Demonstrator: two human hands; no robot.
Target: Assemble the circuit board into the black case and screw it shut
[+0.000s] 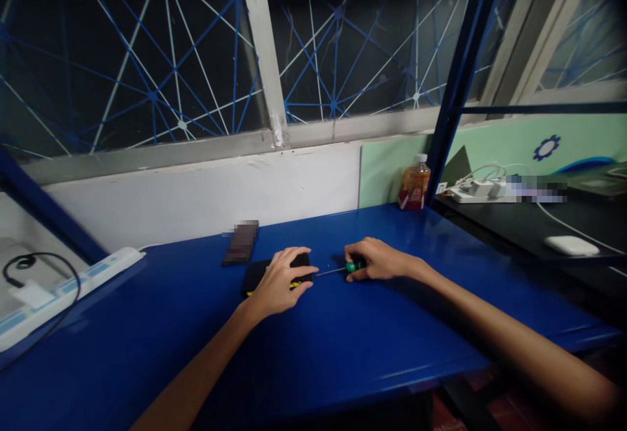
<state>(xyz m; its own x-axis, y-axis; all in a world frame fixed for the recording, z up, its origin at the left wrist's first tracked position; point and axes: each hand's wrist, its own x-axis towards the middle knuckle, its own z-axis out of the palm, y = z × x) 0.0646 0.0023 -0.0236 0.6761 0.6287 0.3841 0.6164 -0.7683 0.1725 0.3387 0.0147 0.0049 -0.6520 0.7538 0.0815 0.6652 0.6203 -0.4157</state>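
My left hand (283, 282) lies over a flat black box (253, 275) with yellow markings on its near side, fingers and thumb gripping it against the blue table (343, 339). Much of the box is hidden beneath that hand. To the right, my right hand (375, 260) is closed around the green handle of a screwdriver (332, 271). Its thin metal shaft points left, nearly level with the tabletop, and the tip is at the right end of the box. Whether the tip sits in a screw is too small to tell.
Behind the box lies a dark, partly blurred phone-like slab (241, 243). A drink bottle (415, 183) stands at the back right corner by a blue post (453, 85). A white power strip (73, 294) runs along the left. A black table (509, 222) on the right holds chargers and cables.
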